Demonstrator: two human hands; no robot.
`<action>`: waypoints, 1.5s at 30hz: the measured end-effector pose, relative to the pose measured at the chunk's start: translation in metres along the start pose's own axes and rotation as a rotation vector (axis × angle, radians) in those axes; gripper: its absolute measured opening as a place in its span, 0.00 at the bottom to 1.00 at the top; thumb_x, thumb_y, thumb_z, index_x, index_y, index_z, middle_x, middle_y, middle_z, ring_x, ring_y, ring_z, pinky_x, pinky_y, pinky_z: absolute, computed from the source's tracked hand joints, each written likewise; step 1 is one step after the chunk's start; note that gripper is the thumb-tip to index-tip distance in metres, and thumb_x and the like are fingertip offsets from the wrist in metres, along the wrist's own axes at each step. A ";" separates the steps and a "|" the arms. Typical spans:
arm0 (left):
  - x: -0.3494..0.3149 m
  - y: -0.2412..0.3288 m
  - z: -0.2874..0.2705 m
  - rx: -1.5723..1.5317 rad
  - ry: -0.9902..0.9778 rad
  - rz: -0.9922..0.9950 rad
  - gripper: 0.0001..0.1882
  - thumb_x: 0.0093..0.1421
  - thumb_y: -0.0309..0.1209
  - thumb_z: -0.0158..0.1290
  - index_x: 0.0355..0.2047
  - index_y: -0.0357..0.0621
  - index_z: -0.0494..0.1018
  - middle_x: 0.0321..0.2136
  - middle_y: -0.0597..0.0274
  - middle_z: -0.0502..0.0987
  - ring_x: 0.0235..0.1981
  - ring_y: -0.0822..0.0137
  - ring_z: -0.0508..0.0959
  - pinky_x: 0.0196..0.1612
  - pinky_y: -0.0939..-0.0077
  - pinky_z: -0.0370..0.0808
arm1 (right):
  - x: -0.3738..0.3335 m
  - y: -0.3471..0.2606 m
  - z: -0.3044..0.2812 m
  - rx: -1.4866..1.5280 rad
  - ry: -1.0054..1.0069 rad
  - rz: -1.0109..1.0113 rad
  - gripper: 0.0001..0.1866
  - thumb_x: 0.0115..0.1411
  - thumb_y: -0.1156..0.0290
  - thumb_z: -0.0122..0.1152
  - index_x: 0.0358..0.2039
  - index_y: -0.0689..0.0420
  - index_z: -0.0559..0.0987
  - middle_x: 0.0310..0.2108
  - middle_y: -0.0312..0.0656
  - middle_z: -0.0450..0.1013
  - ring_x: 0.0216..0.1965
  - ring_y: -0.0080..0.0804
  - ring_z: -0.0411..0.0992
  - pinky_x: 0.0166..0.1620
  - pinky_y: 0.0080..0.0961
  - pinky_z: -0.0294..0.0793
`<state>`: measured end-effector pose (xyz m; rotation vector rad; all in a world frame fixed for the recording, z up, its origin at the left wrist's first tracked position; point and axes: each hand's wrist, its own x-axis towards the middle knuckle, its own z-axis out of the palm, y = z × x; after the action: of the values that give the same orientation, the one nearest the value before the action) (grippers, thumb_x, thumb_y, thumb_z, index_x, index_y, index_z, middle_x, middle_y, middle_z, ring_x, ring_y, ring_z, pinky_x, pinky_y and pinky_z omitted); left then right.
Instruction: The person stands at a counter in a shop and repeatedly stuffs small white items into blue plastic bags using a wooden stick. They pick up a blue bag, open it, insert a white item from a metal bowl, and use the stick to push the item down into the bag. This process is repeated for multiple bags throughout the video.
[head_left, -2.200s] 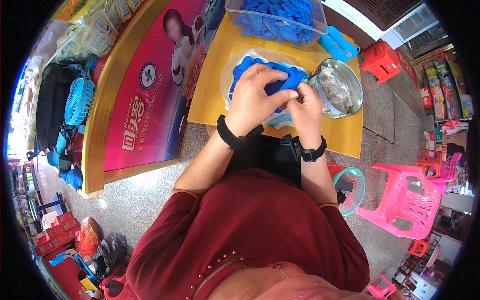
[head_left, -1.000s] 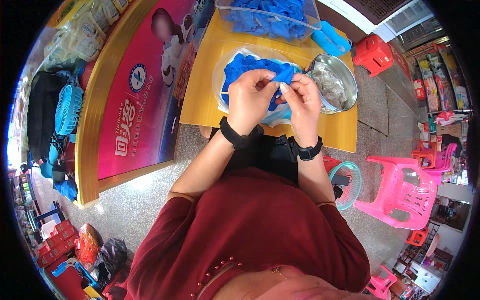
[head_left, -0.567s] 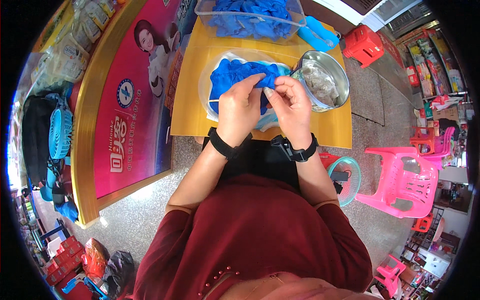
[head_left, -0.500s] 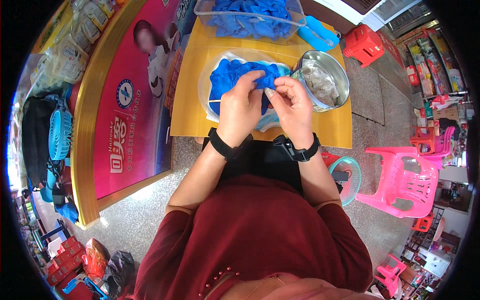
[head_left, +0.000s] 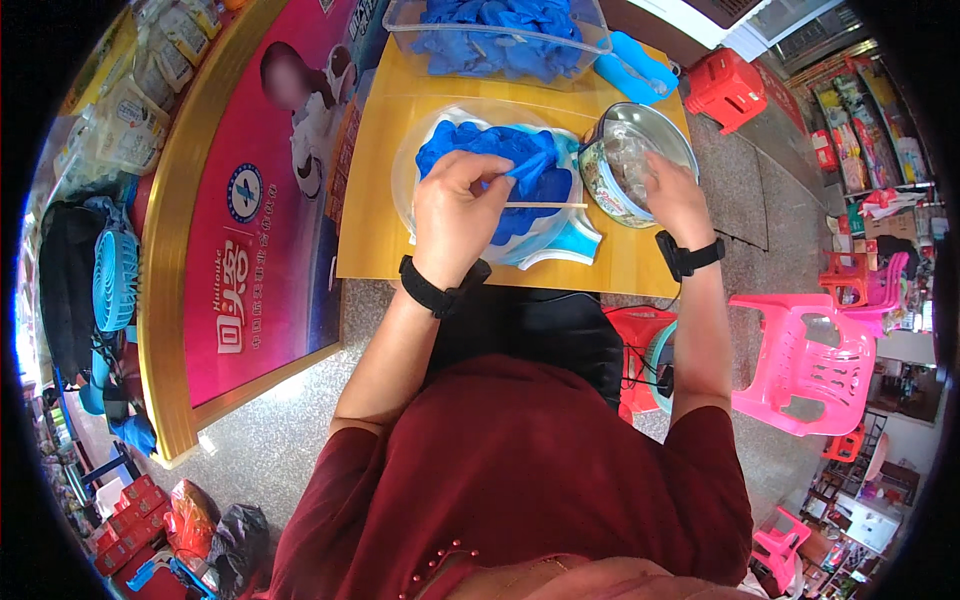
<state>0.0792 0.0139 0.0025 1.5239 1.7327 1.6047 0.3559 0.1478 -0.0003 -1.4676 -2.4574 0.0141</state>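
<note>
My left hand (head_left: 455, 205) pinches a thin blue piece (head_left: 530, 172), cloth-like, between thumb and forefinger. It hovers over a pile of similar blue pieces (head_left: 450, 140) on a pale, round tray (head_left: 402, 175). By its palm a slim wooden stick (head_left: 550, 205) points right; I cannot tell whether it is gripped. My right hand (head_left: 683, 200) reaches over the rim of a round metal tin (head_left: 606, 190), fingers bent in toward crumpled clear plastic (head_left: 625, 150). What those fingers hold, if anything, is hidden. Under the tray lies a white and light-blue cloth or sheet (head_left: 570, 245).
A clear plastic bin (head_left: 590, 45) full of blue pieces stands at the table's far edge, beside a bright blue container (head_left: 635, 68). A pink-panelled counter (head_left: 260, 200) borders the left. Right of the wooden table (head_left: 380, 250) are a red stool (head_left: 727, 88) and a pink chair (head_left: 805, 365).
My right hand has left the blue pieces and moved right to the tin. My left hand stays over the pile; the stick now shows on its right side instead of its left.
</note>
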 end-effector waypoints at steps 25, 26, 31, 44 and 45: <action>0.007 -0.009 -0.013 -0.151 -0.030 -0.232 0.09 0.56 0.20 0.57 0.39 0.32 0.79 0.24 0.59 0.80 0.23 0.74 0.79 0.29 0.81 0.77 | 0.002 0.020 -0.031 0.260 0.109 0.242 0.19 0.55 0.83 0.50 0.48 0.56 0.74 0.42 0.45 0.75 0.39 0.40 0.75 0.43 0.31 0.74; 0.007 -0.011 -0.013 -0.150 -0.028 -0.227 0.09 0.57 0.20 0.57 0.39 0.33 0.79 0.24 0.59 0.80 0.23 0.74 0.79 0.29 0.81 0.77 | 0.001 0.020 -0.033 0.261 0.060 0.161 0.22 0.52 0.85 0.50 0.48 0.55 0.75 0.44 0.46 0.75 0.42 0.43 0.75 0.46 0.32 0.73; 0.006 -0.018 -0.011 -0.123 -0.014 -0.173 0.10 0.57 0.20 0.56 0.40 0.33 0.79 0.24 0.59 0.80 0.23 0.74 0.79 0.28 0.80 0.77 | 0.003 0.042 -0.022 0.028 -0.078 -0.266 0.22 0.43 0.87 0.52 0.39 0.54 0.77 0.44 0.45 0.74 0.48 0.47 0.71 0.50 0.36 0.70; 0.009 -0.026 -0.008 -0.014 0.000 -0.127 0.09 0.56 0.23 0.58 0.38 0.35 0.80 0.23 0.59 0.80 0.22 0.74 0.78 0.28 0.80 0.75 | 0.012 0.043 -0.028 0.099 -0.118 -0.190 0.08 0.50 0.78 0.58 0.33 0.57 0.76 0.44 0.43 0.75 0.50 0.46 0.70 0.53 0.35 0.68; 0.009 -0.025 -0.007 -0.044 0.006 -0.136 0.10 0.56 0.23 0.58 0.38 0.35 0.80 0.23 0.58 0.80 0.22 0.74 0.78 0.28 0.80 0.75 | 0.008 0.034 -0.035 0.198 -0.069 -0.142 0.08 0.51 0.77 0.59 0.34 0.57 0.76 0.45 0.42 0.75 0.51 0.46 0.69 0.54 0.34 0.68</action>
<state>0.0584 0.0226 -0.0133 1.3517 1.7520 1.5698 0.3899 0.1662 0.0302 -1.2273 -2.5260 0.2753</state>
